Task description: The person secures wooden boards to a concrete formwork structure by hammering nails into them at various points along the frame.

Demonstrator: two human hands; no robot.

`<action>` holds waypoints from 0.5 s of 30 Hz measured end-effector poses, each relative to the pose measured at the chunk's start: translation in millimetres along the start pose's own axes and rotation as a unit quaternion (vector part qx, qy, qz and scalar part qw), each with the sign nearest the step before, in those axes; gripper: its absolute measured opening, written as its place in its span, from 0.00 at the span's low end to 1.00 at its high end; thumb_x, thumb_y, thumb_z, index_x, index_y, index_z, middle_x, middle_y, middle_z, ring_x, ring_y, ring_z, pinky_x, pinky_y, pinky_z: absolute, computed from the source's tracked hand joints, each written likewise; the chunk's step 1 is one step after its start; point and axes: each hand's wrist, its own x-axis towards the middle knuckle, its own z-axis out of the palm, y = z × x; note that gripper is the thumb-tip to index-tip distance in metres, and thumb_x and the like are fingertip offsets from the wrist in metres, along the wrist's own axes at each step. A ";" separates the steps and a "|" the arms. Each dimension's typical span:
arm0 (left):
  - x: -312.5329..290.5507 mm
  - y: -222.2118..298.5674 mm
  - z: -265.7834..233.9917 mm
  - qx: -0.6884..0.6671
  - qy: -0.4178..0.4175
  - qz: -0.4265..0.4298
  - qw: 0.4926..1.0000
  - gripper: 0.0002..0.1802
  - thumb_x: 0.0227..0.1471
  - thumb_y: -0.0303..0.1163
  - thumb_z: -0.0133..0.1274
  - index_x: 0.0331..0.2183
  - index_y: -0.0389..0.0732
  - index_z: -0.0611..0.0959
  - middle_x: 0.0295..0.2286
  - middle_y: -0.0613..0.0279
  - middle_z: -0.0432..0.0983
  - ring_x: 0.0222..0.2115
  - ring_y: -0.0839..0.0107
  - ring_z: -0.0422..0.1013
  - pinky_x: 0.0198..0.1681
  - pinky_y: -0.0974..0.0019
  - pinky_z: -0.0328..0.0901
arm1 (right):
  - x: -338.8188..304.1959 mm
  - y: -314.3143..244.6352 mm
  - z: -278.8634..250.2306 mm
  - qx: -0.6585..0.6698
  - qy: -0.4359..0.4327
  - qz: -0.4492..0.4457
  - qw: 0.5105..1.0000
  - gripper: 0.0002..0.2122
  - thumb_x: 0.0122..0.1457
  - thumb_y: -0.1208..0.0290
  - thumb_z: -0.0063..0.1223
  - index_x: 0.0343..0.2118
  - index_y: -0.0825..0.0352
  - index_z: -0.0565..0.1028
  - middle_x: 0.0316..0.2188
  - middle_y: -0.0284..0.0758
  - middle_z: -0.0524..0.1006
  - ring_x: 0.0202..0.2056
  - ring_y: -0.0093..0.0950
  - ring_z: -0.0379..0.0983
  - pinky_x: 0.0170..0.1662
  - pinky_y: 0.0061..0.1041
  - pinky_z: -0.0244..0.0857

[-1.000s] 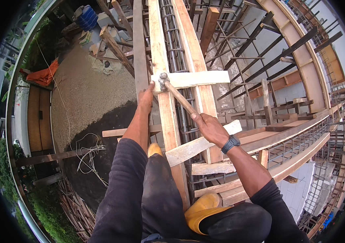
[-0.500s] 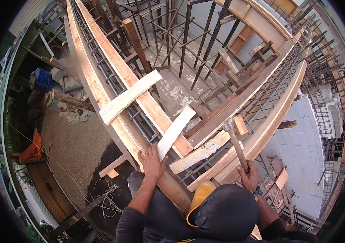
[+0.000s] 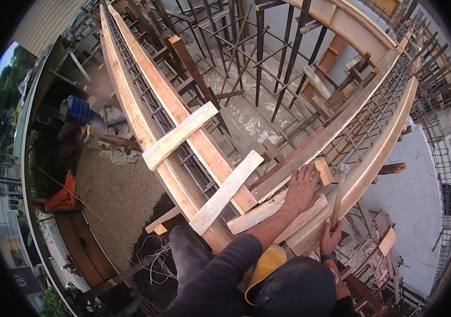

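My right hand [image 3: 330, 236] grips a hammer [image 3: 337, 198] by its wooden handle, with the metal head up beside the right-hand beam form. Reaching across to the right, my left hand [image 3: 300, 189] lies with its fingers extended over short wood pieces on that form. Its fingertips are beside a small wood block [image 3: 323, 170]; whether they touch it I cannot tell. A pale short board [image 3: 254, 215] lies across the form under my left wrist. Two whitish wood strips, a nearer one [image 3: 227, 191] and a farther one [image 3: 180, 136], span the left-hand form.
Steel rebar [image 3: 360, 138] runs inside both timber forms, which meet near me. Beyond them, many upright props [image 3: 260, 58] stand over a lower floor. Gravel [image 3: 114, 185] lies far below on the left, and a pale block wall [image 3: 408, 174] drops away on the right.
My left hand has moved from the left form's near strip to the right form, beside the block. The hammer has shifted right and stands more upright. The view has shifted left.
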 end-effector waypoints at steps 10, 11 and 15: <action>42.0 10.2 81.0 0.311 -0.013 -0.044 0.949 0.43 0.44 0.55 0.59 0.58 0.43 0.70 0.57 0.47 0.64 0.61 0.49 0.53 0.62 0.40 0.40 | -5.1 14.8 10.1 -0.057 0.036 -0.010 0.998 0.25 0.67 0.53 0.49 0.48 0.77 0.68 0.39 0.51 0.75 0.40 0.40 0.72 0.47 0.36 0.66; 42.7 5.9 84.5 0.322 -0.003 -0.041 0.946 0.43 0.45 0.54 0.59 0.58 0.43 0.70 0.56 0.47 0.64 0.61 0.49 0.53 0.62 0.41 0.40 | -4.7 13.8 11.2 -0.057 0.038 -0.017 0.998 0.25 0.68 0.53 0.49 0.48 0.76 0.68 0.39 0.51 0.75 0.40 0.41 0.72 0.46 0.37 0.66; 60.0 18.7 72.4 0.280 -0.080 -0.085 0.953 0.45 0.42 0.51 0.60 0.59 0.42 0.68 0.55 0.42 0.64 0.60 0.49 0.53 0.61 0.41 0.40 | 3.6 15.4 9.2 -0.062 0.046 -0.020 0.997 0.24 0.68 0.53 0.48 0.48 0.77 0.69 0.39 0.51 0.76 0.40 0.40 0.72 0.46 0.37 0.66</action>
